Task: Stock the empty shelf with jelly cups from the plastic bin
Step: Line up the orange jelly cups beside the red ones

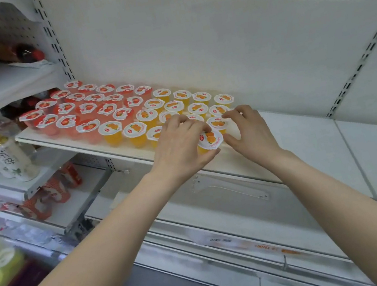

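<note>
My left hand (180, 144) grips one orange cup (210, 139), thumb under its near side and fingers curled over the far edge of the lid. The cup is tilted, lid towards me, at the front edge of the shelf (305, 127), close to the middle of my view. My right hand (249, 132) is at 3 o'clock from that cup, fingers arched, thumb just beside the cup's wall. Its fingertips hang over the lid of the next cup (218, 123) at 1 o'clock; I cannot tell whether it grips or only touches. The other orange cups (147, 114) stand upright in rows from 10 to 12 o'clock of the held one. Beyond them, further towards 10 o'clock, stand the red cups (86, 107). Bottles (8, 154) fill the neighbouring shelf at 9 o'clock.
</note>
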A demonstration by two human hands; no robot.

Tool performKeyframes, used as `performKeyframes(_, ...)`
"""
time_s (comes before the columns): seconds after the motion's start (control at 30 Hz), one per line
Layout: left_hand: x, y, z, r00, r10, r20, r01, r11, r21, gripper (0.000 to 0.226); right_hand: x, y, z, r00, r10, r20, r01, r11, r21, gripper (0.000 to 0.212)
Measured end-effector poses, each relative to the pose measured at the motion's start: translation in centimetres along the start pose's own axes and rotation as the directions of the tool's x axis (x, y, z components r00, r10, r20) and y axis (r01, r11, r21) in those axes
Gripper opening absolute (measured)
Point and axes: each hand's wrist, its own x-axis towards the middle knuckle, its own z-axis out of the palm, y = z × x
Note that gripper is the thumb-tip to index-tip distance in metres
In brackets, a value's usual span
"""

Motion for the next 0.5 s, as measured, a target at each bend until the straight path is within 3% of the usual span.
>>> performKeyframes(0.3,-0.1,0.3,3.8,0.995,-0.102,0.009,0.102,0.994,0.046,0.045,-0.3,2.0,-1.2,0.997,0.008,-0.079,-0.007,1.0,0.018,0.035)
performKeyframes(0.5,-0.5,0.0,4.1,1.0,0.002,-0.006,-0.001,0.991,0.131,0.05,0.1,2.5,-1.2,0.996,0.007,-0.086,-0.005,1.0,0.027,0.034)
